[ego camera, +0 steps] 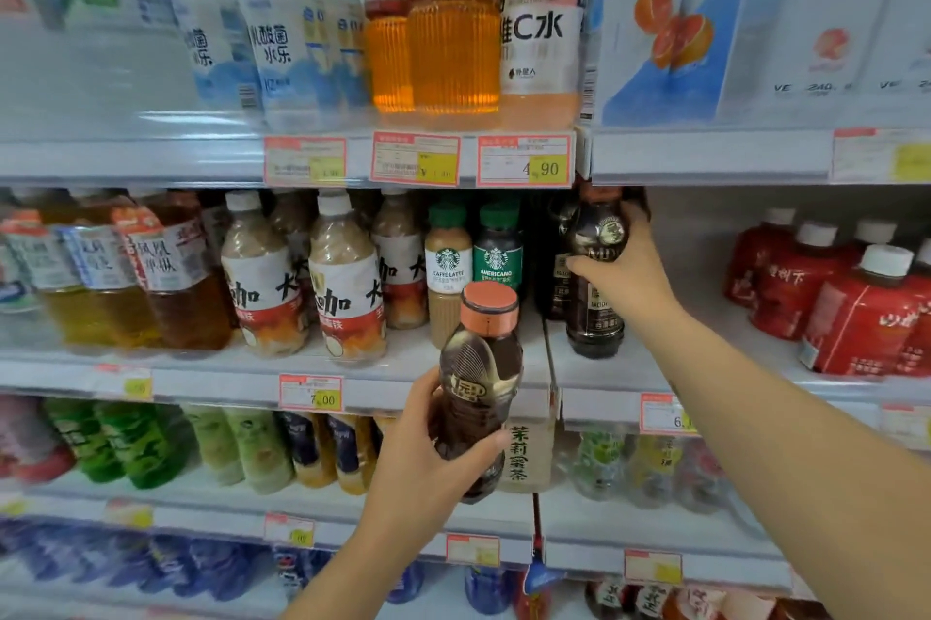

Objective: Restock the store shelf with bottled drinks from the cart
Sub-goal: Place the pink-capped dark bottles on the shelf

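Note:
My left hand (428,448) grips a dark coffee bottle with a salmon cap (481,382), held upright in front of the middle shelf (443,380). My right hand (627,274) grips a second dark bottle of the same kind (597,277), which stands on the middle shelf just right of the shelf divider. Another dark bottle (554,277) stands directly behind and left of it. The cart is out of view.
Starbucks bottles (473,262) and milk-coffee bottles (345,287) stand left of the dark bottles. Red-labelled bottles (856,307) fill the shelf's right end, with bare shelf between them and my right hand. Price tags line the shelf edges. Shelves above and below hold drinks.

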The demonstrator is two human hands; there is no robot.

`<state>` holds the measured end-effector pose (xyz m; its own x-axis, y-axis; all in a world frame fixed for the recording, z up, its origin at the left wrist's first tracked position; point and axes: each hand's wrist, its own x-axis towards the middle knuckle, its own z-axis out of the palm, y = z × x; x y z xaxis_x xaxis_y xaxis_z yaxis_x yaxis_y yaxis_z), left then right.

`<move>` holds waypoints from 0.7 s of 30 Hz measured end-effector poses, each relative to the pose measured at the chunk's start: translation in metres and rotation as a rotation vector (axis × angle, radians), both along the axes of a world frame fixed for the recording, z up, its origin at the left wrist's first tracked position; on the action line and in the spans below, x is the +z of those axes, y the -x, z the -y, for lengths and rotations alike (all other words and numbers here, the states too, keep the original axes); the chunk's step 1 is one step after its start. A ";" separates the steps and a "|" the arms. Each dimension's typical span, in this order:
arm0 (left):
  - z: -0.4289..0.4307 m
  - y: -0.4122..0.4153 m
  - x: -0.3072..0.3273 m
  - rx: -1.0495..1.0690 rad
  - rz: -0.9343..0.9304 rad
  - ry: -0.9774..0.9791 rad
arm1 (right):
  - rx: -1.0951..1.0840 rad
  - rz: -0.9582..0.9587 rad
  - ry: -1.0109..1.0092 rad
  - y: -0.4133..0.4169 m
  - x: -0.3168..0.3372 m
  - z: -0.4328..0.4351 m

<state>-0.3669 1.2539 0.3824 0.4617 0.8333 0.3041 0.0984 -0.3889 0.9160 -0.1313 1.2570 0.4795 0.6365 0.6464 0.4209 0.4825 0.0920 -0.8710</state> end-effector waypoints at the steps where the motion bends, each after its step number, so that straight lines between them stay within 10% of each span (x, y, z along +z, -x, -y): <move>1: 0.000 0.001 0.000 0.001 -0.002 -0.007 | 0.018 -0.035 -0.011 -0.002 -0.003 0.000; 13: -0.002 -0.015 -0.001 0.046 -0.037 -0.028 | -0.084 0.067 -0.078 0.001 -0.024 -0.037; 21: 0.013 -0.032 0.009 -0.044 0.018 0.050 | 0.261 0.089 -0.028 0.021 -0.060 0.074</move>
